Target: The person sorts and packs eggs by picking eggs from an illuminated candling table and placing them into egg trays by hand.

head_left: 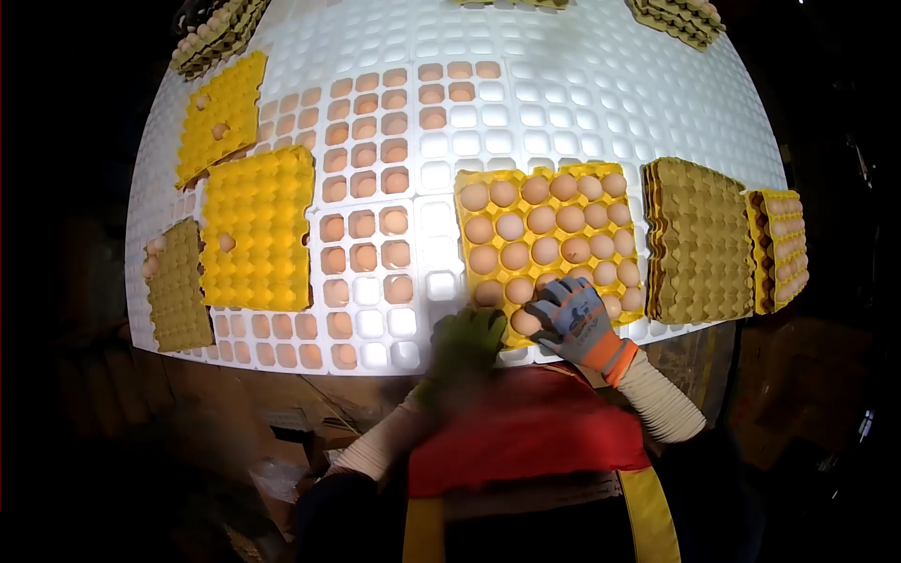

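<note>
A yellow egg tray filled with rows of brown eggs lies on the white dimpled table at its near edge. My right hand, in a grey and orange glove, is over the tray's front rows with its fingers curled down around an egg; the palm hides other eggs. My left hand, in a green glove, is at the tray's front left corner. Motion smears its fingers, and whether it holds anything is not visible.
Eggs sit in many cups of the white table left of the tray. Yellow trays with loose eggs lie further left. Stacked brown trays stand to the right, beside another egg-filled tray. More tray stacks are at the far edge.
</note>
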A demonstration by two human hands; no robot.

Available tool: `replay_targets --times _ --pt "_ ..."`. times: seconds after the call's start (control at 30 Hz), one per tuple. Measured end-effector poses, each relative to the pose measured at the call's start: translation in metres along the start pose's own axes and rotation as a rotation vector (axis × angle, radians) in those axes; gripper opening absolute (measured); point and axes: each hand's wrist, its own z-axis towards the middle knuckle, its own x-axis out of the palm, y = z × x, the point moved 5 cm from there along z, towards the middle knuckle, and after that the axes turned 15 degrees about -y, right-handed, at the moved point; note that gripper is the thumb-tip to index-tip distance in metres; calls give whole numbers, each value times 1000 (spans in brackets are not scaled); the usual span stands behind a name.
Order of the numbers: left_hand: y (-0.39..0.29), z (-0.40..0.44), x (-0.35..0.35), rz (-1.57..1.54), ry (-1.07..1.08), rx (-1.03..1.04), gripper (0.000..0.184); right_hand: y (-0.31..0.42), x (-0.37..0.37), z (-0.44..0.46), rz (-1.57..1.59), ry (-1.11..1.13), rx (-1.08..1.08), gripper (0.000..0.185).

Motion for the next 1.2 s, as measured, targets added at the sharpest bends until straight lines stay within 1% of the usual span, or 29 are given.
replay_targets --times 0.07,0.1,0.13,0.17,0.2,0.23,0.3,0.33,0.37,0.4,0.47,0.5,0.53,0.57,0.63,0.67,0.7,0.73,0.8,0.83,0.87,0.93,0.97,1.03,1.07,1.1,1.13,1.17,1.2 --pt "1 -3 -12 -47 -6 -64 37 -21 -22 -19 356 -203 100 43" --pt "12 -11 -23 -333 -79 -286 39 -33 -30 -20 645 -135 228 54" --pt "23 -19 -30 -616 -154 -504 41 -41 -32 -23 760 -252 235 52" --pt "40 -37 -13 -790 -172 -733 47 -43 -31 -17 698 -254 153 52" --pt "37 -30 -18 -776 -168 -731 47 -39 -34 -5 637 -254 78 51" --pt "28 -10 -30 -583 -206 -580 47 -25 -37 8 483 -192 85 49" --pt "15 26 -33 -274 -215 -318 44 -8 14 31 -112 0 -20 47" --pt "16 34 -26 -265 -224 -311 44 -8 46 37 -374 89 -105 44" --pt "15 38 -10 -46 -125 -176 44 -6 54 38 -346 69 -139 34" --pt "16 41 0 172 -27 -41 44 -4 37 39 -352 60 -138 34" --pt "16 29 -8 193 -41 -87 38 -18 -18 37 227 33 133 28" --pt "24 12 -17 -51 -153 -250 33 -36 -26 29 515 -32 148 34" --pt "33 0 -23 -297 -268 -395 29 -53 -23 13 942 68 495 43" --pt "34 -9 -24 -293 -276 -397 29 -52 -36 10 1240 78 659 43" --pt "43 -36 -16 -1114 -342 -844 52 -49 -39 13 1497 -21 845 41" --pt "44 -45 -8 -1532 -356 -1060 64 -51 -34 19 1449 -127 862 40" --pt "40 -32 -17 -1506 -346 -1000 65 -56 -35 35 998 -3 649 40" --pt "36 -20 -26 -1480 -339 -940 68 -48 -34 53 341 -102 215 39" --pt "51 0 -17 -1534 -279 -902 75 -21 -16 70 -219 7 57 33" --pt "54 13 -15 -1525 -249 -841 68 -12 -4 81 -380 90 39 31" --pt "68 16 -5 -1352 -107 -937 47 -10 4 83 -438 86 -4 32" --pt "54 55 -27 -583 -547 -169 44 -6 13 85 -510 73 -71 36" --pt "43 52 -29 -401 -440 -419 38 -14 9 82 -388 14 12 37" --pt "36 60 -11 -95 -236 -367 39 -21 -20 76 -59 -38 165 41" --pt "39 59 7 4 -153 -325 43 -33 -25 66 176 -154 196 41" --pt "37 60 25 218 -126 -286 46 -39 -33 62 333 -147 225 36" --pt "34 62 41 425 -84 -237 50 -32 -36 58 663 -70 443 34" --pt "39 55 49 446 -149 -250 51 -24 -40 53 969 -42 693 33" --pt "42 51 49 466 -214 -264 52 -24 -41 46 1115 -93 780 32"
